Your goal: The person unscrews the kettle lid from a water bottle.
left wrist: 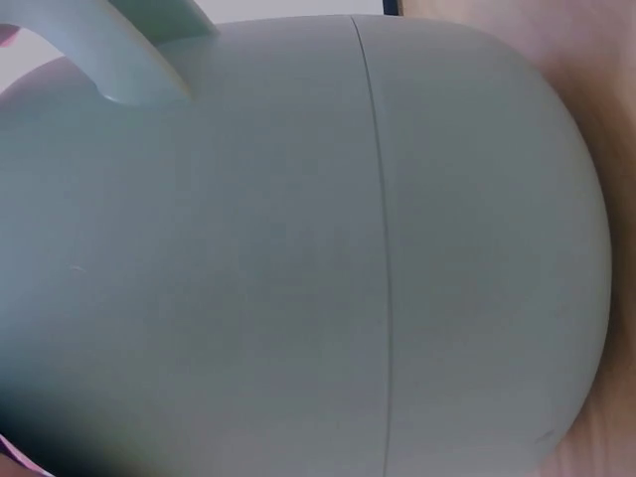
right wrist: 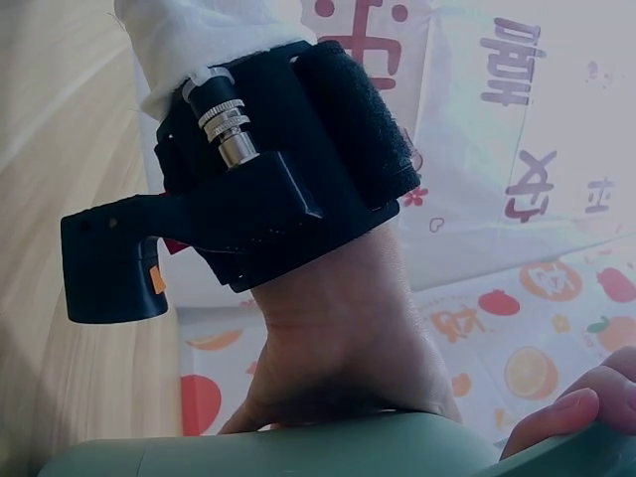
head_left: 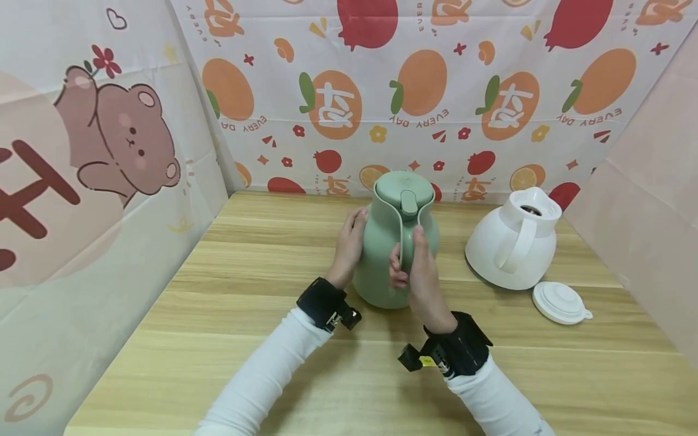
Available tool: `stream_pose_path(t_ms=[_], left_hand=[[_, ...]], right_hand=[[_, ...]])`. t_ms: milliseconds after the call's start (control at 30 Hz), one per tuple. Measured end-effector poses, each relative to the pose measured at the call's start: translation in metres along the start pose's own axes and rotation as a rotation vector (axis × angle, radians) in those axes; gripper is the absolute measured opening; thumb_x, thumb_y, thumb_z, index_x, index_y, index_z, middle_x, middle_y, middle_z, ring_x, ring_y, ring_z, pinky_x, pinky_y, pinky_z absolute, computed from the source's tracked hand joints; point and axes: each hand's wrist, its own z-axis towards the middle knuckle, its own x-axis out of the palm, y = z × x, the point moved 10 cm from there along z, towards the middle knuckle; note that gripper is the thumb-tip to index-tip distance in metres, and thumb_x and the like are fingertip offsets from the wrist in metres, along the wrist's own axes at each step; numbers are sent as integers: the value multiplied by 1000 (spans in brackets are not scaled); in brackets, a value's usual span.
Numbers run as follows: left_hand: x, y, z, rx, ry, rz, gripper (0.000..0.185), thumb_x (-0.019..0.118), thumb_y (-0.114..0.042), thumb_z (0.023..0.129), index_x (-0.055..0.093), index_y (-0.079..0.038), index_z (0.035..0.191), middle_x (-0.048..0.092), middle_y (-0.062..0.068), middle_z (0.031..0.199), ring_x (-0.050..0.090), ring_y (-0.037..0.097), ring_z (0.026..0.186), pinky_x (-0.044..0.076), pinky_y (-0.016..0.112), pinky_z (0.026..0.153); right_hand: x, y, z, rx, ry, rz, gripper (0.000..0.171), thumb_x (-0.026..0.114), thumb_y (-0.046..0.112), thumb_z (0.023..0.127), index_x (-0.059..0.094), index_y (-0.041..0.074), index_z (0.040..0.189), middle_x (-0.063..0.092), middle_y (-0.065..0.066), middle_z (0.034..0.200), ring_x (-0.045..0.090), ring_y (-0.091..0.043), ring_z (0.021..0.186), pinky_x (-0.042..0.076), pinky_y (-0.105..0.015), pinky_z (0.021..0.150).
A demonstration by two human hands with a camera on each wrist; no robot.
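A pale green thermos jug (head_left: 376, 275) stands upright on the table, its round lid (head_left: 403, 186) in place and its handle towards the front. My right hand (head_left: 424, 278) grips that handle, fingers curled round it and thumb pointing up along it. Against the jug's left side lies my left hand (head_left: 349, 242), palm to the body with the fingers fairly straight. The jug's smooth body (left wrist: 278, 258) fills the left wrist view, with a seam line round it and the handle (left wrist: 119, 60) at a corner. Over the jug in the right wrist view, the left hand (right wrist: 348, 343) meets its wall.
To the right stands a white jug (head_left: 515, 248) with an open top, its handle towards the front. Its white lid (head_left: 560, 303) lies flat on the wooden table (head_left: 229, 339) beside it. Printed cloth (head_left: 376, 130) hangs behind and at both sides.
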Motion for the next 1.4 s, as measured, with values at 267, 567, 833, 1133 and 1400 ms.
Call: stream_pose_path(t_ms=[267, 567, 833, 1133, 1400], left_hand=[[8, -3, -5, 2, 15, -22, 47, 39, -45, 96, 47, -14, 131, 48, 5, 127, 46, 19, 111, 36, 38, 92], [15, -2, -10, -5, 32, -31, 50, 39, -45, 96, 44, -14, 134, 47, 6, 129, 45, 21, 114, 36, 41, 93], [20, -4, -13, 7, 41, -39, 47, 39, -44, 96, 47, -13, 131, 49, 7, 126, 46, 21, 112, 37, 40, 92], [21, -4, -16, -4, 50, -35, 48, 38, -44, 97, 45, -13, 133, 48, 7, 128, 46, 21, 113, 36, 41, 93], [22, -3, -18, -8, 80, -16, 53, 37, -49, 96, 42, -14, 135, 45, 8, 131, 44, 22, 116, 35, 43, 94]], right_hand=[[-4, 3, -5, -9, -3, 4, 60, 26, 49, 97, 37, 7, 57, 31, 2, 45, 26, -9, 38, 22, -24, 38], [-11, 4, -10, 3, -15, -1, 59, 24, 47, 98, 37, 7, 57, 32, 2, 45, 26, -9, 38, 23, -23, 38], [-14, 8, -15, -20, -9, -23, 59, 23, 46, 99, 37, 7, 57, 32, 2, 45, 26, -10, 38, 24, -23, 38], [-14, 10, -18, -27, 8, -20, 60, 24, 47, 99, 37, 6, 57, 32, 1, 45, 25, -10, 38, 21, -26, 39], [-15, 9, -18, -17, 8, -15, 61, 25, 49, 98, 36, 6, 57, 31, 2, 45, 25, -10, 38, 22, -25, 39]])
